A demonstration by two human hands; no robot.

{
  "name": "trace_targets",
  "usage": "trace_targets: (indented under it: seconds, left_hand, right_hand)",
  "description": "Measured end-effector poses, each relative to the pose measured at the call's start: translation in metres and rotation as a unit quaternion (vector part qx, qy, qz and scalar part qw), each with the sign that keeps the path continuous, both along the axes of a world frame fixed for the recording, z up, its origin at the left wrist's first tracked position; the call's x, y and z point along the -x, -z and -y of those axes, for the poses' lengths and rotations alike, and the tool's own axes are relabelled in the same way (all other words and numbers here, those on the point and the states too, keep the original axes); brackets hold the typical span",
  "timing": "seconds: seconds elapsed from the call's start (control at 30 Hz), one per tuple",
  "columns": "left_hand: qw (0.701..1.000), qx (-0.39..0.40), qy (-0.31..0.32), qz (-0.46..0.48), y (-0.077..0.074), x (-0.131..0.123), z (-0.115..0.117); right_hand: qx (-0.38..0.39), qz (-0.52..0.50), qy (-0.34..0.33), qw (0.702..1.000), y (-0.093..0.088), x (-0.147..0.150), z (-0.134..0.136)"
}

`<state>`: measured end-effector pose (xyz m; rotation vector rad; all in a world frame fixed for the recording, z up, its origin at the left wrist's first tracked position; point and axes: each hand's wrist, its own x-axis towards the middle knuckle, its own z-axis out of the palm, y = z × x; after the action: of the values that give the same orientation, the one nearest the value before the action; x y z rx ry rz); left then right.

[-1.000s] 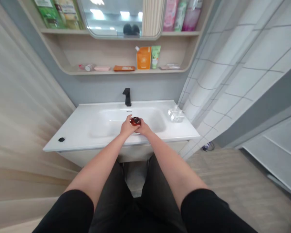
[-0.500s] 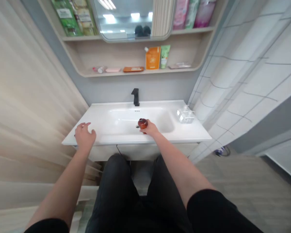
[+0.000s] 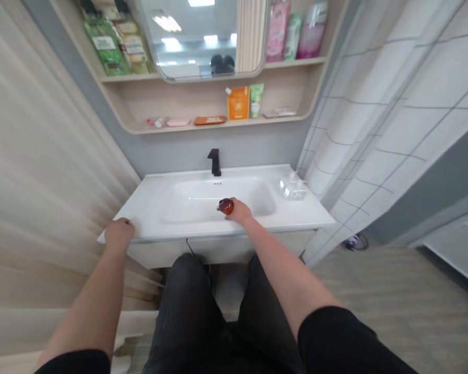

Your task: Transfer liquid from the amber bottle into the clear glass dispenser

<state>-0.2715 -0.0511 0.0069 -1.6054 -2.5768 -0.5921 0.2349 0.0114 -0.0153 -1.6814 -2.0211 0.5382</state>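
My right hand is closed around a small round reddish-brown bottle, held over the front of the white basin. My left hand is at the front left corner of the white counter, fingers curled down over the spot where a small black object lay; what they hold is hidden. A black tap stands behind the basin.
A clear plastic holder sits on the counter's right side. A wooden shelf above carries an orange pouch, a green tube and flat packets. A mirror hangs above. Tiled wall on the right, pale panelled wall on the left.
My left hand left the bottle, swept to the counter's left corner and closed down there. My right hand kept hold of the bottle over the basin.
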Motion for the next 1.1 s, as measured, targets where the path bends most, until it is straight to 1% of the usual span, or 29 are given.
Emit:
trace_targets:
  seconds: [0.07,0.1,0.13,0.17,0.23,0.3,0.33,0.37,0.43,0.47,0.53,0.6,0.67,0.7,0.8,0.87,0.97,1.03,1.1]
  left_hand:
    - [0.999,-0.034,0.015,0.017,0.0,-0.028,-0.005]
    - [0.996,-0.074,0.047,0.032,0.0,-0.048,-0.009]
    - [0.987,-0.108,0.1,0.06,0.001,-0.072,-0.014]
    - [0.975,-0.128,0.146,0.108,0.002,-0.1,-0.02]
    - [0.936,-0.14,0.222,0.234,0.006,-0.159,-0.034]
    - [0.892,-0.13,0.262,0.344,0.01,-0.215,-0.05]
    - [0.874,-0.123,0.278,0.378,0.013,-0.239,-0.058]
    - [0.857,-0.128,0.291,0.406,0.015,-0.259,-0.065]
    - [0.833,-0.14,0.294,0.448,0.02,-0.288,-0.076]
    - [0.825,-0.147,0.287,0.465,0.023,-0.296,-0.081]
    - [0.809,-0.156,0.269,0.499,0.029,-0.305,-0.087]
    - [0.79,-0.164,0.26,0.531,0.035,-0.305,-0.092]
    - [0.781,-0.162,0.263,0.543,0.04,-0.304,-0.094]
    - [0.785,-0.155,0.265,0.539,0.041,-0.303,-0.095]
    - [0.81,-0.126,0.27,0.506,0.045,-0.302,-0.098]
    - [0.818,-0.113,0.275,0.492,0.047,-0.302,-0.099]
    - [0.815,-0.112,0.284,0.492,0.048,-0.303,-0.099]
    - [0.81,-0.119,0.292,0.495,0.047,-0.303,-0.098]
    - [0.81,-0.115,0.302,0.489,0.045,-0.304,-0.098]
  right_hand:
    - [0.002,0.004,-0.006,1.0,0.0,0.0,-0.001]
    - [0.002,0.008,-0.009,1.0,0.0,0.0,-0.002]
    - [0.0,0.014,-0.013,1.0,0.0,0.001,-0.002]
    - [-0.003,0.021,-0.017,1.0,0.0,0.002,-0.002]
    - [-0.009,0.04,-0.017,0.999,-0.001,0.005,0.0]
    - [-0.01,0.061,-0.004,0.998,-0.003,0.007,0.002]
    - [-0.008,0.069,0.003,0.998,-0.003,0.008,0.004]
    - [-0.006,0.075,0.01,0.997,-0.004,0.009,0.005]
    - [-0.005,0.081,0.016,0.997,-0.004,0.009,0.006]
    - [-0.005,0.081,0.017,0.997,-0.004,0.01,0.007]
    - [-0.006,0.083,0.019,0.996,-0.003,0.01,0.006]
    - [-0.003,0.088,0.019,0.996,-0.003,0.011,0.004]
    - [0.001,0.096,0.016,0.995,-0.002,0.012,0.002]
    - [0.003,0.099,0.016,0.995,-0.002,0.013,0.001]
    - [0.013,0.1,0.019,0.995,-0.002,0.014,0.0]
    - [0.017,0.096,0.022,0.995,-0.002,0.014,0.0]
    - [0.015,0.099,0.025,0.995,-0.003,0.013,0.001]
    - [0.012,0.105,0.028,0.994,-0.003,0.013,0.002]
    - [0.011,0.11,0.031,0.993,-0.003,0.013,0.002]
